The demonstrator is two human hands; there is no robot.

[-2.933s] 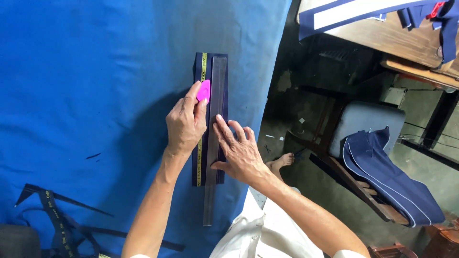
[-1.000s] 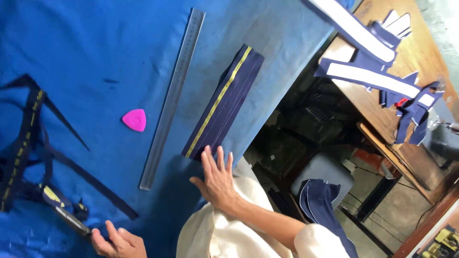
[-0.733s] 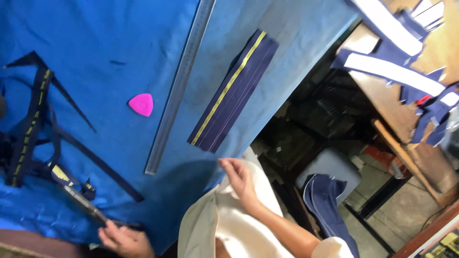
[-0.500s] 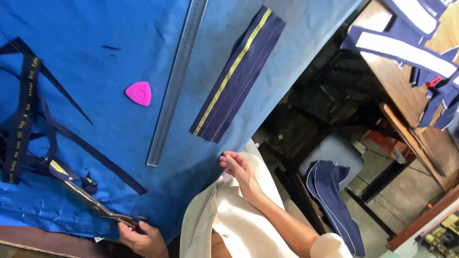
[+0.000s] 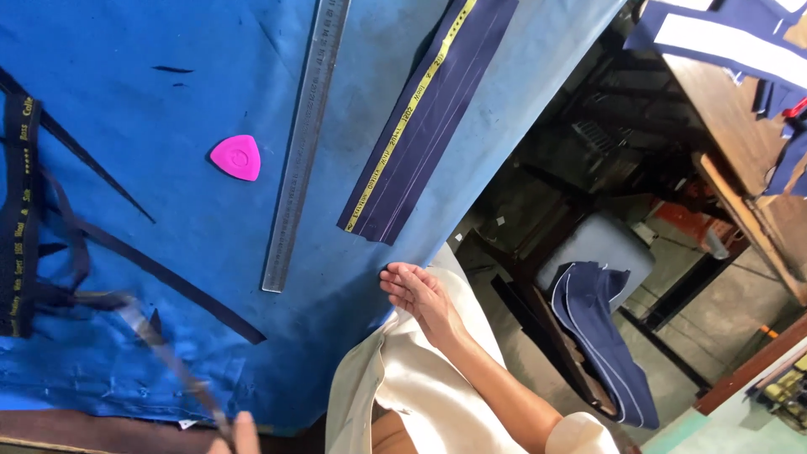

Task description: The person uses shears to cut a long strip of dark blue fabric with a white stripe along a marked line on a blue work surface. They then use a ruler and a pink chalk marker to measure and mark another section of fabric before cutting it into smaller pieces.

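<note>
Two hands: left fingers [image 5: 244, 430] clamp blurred scissors [image 5: 160, 345]; right fingers [image 5: 403, 282] apart beside table edge.

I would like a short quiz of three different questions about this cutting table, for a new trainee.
1. True or false: the pink chalk lies on the navy strip.
2. Which thing lies between chalk and strip? A) metal ruler B) a blue cup C) an iron
3. Fill in: the right hand rests at the edge of the ___ table cover.

The left hand, at the bottom edge, grips blurred scissors.

Key: 1 false; 2 A; 3 blue.
</note>
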